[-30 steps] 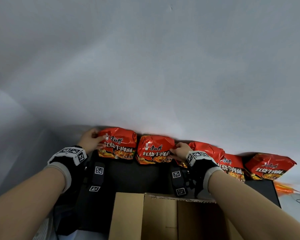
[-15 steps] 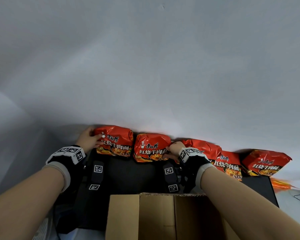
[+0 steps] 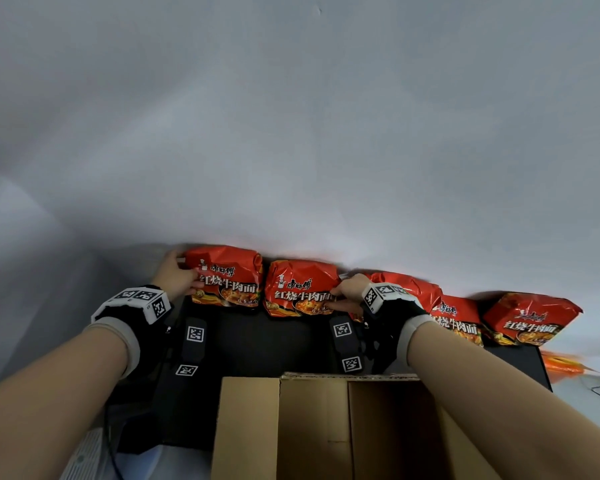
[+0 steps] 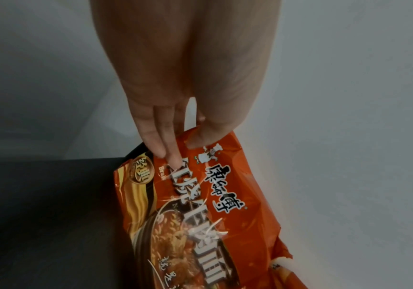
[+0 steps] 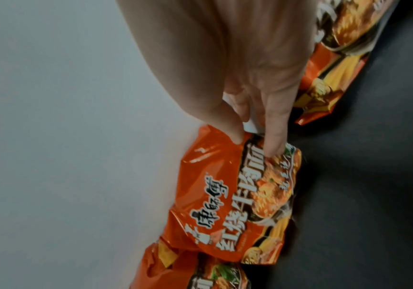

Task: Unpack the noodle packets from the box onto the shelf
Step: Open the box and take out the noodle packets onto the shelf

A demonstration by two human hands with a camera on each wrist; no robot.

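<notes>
Open brown cardboard box (image 3: 312,427) at bottom, inside dark, contents can't tell. Five red foil noodle packets lean on white wall (image 3: 291,133) along black shelf (image 3: 274,344). Left hand (image 3: 175,278) pinches leftmost packet (image 3: 227,277); right hand (image 3: 350,291) pinches second packet (image 3: 300,289)

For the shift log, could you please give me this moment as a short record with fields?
Shelf: dark surface against a pale wall
Packets on shelf: five red noodle packets in a row along the wall
Left hand: grips the left end of the leftmost packet
Right hand: pinches the right end of the second packet
Box: open cardboard box in front of the shelf; its contents are out of view
</notes>
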